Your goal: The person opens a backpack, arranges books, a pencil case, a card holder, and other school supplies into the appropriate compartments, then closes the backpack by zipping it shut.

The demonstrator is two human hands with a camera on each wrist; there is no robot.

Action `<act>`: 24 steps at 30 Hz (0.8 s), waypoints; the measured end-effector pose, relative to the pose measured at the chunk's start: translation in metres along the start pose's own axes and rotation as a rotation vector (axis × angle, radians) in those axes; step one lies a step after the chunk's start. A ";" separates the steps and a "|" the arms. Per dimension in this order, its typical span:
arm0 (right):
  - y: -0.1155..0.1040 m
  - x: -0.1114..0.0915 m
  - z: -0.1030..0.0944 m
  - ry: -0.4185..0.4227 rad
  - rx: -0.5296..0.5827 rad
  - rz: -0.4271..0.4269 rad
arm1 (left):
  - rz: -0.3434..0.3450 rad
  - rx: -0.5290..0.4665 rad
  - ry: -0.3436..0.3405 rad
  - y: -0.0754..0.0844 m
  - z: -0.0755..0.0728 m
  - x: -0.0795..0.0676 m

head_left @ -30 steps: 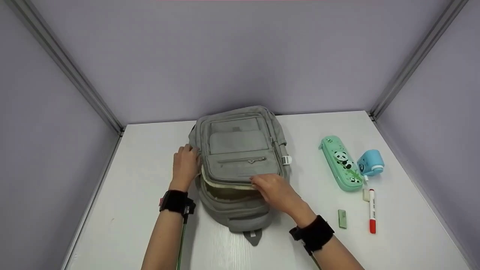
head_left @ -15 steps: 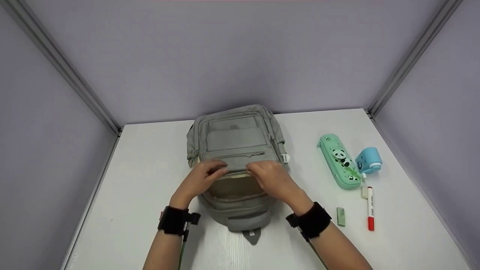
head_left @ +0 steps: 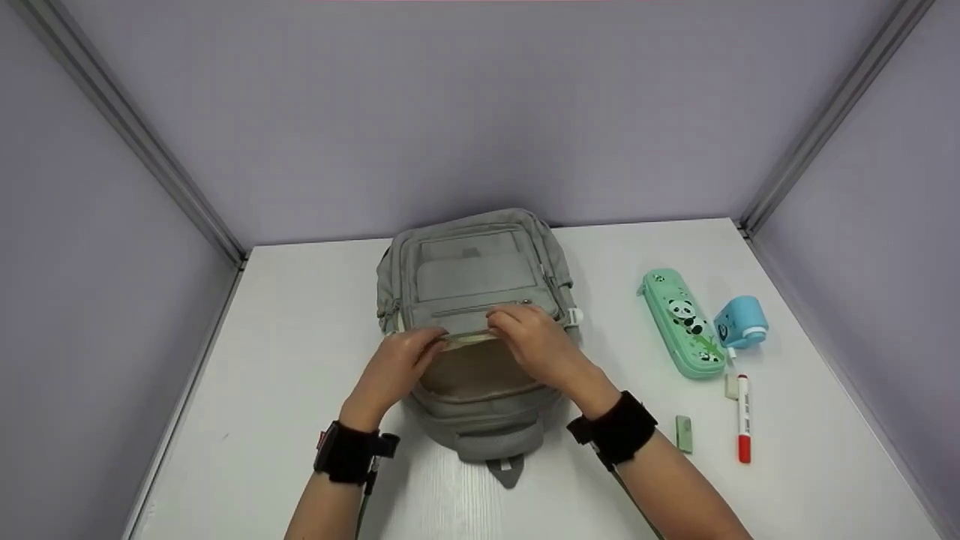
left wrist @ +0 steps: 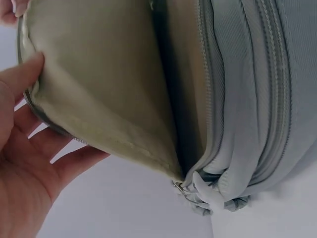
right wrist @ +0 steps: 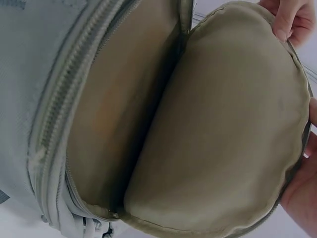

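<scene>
A grey backpack lies on the white table with its top end toward me. Its front flap is lifted, and the beige lining and the compartment behind it show. My left hand pinches the flap's edge on the left, thumb on the lining and fingers behind, as the left wrist view shows. On the right part of the same edge, my right hand grips the flap between thumb and fingers. The depth of the compartment is dark, and no contents can be made out.
To the right lies a green panda pencil case. Beside it are a blue bottle-shaped item, a red-capped marker, a pale small block and a green small block. Grey panels stand around the table.
My left hand has moved from the backpack's left side to the flap's edge and taken hold of it. Both hands have raised the flap away from me, and the opening is wider.
</scene>
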State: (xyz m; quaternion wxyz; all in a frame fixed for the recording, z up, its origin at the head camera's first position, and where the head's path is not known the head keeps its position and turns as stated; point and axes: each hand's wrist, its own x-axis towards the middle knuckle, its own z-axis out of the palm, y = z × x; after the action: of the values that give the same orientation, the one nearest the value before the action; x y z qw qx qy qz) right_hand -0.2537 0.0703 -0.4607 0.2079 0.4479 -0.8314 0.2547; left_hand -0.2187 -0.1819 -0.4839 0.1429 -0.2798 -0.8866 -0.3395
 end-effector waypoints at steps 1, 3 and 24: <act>0.000 0.000 0.000 0.000 0.005 0.006 | 0.016 0.037 0.020 0.001 0.001 0.001; 0.001 0.000 -0.001 -0.002 0.016 0.020 | 0.040 0.125 0.063 0.002 0.002 0.004; 0.028 -0.027 -0.049 0.105 -0.043 0.218 | -0.033 0.314 0.334 0.012 -0.024 0.038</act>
State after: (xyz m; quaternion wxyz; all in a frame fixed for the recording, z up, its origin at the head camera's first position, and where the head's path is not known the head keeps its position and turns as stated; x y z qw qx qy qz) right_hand -0.2579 0.1306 -0.4447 0.2320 0.3364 -0.8684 0.2810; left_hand -0.2407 -0.1761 -0.4430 0.3240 -0.1794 -0.8970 -0.2413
